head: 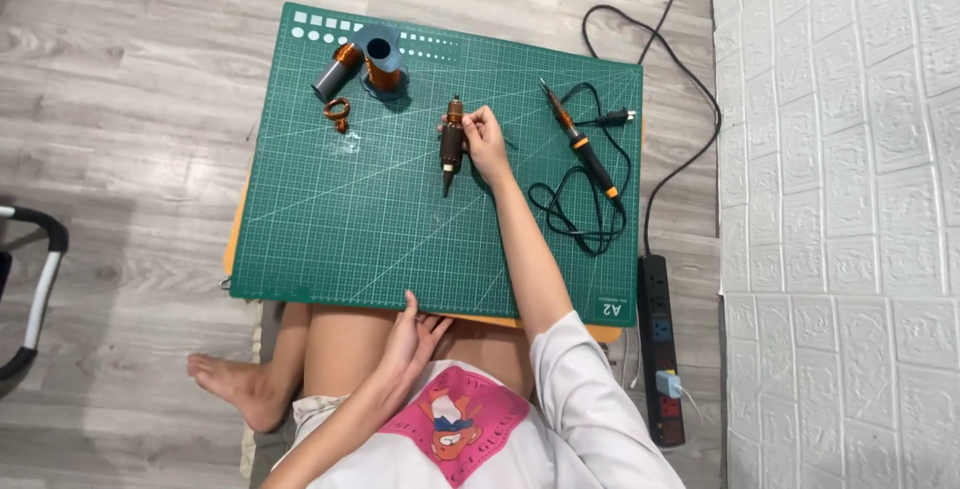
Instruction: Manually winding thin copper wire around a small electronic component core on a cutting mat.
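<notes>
Near the middle of the green cutting mat [330, 229], slightly toward the upper frame, a dark, copper-banded pen-shaped tool [451, 144] lies with its tip pointing down-frame. The right hand [485, 141] reaches out on a straight arm, fingers pinching the tool's upper part. The left hand [408, 339] rests at the mat's lower edge, fingers loosely spread, holding nothing. A soldering iron [580, 139] lies to the right.

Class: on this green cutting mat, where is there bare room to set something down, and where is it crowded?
Free: the mat's lower left, between the copper ring and the left hand. Crowded: the top edge around the grey spools, and the right side around the soldering iron and the right hand.
</notes>
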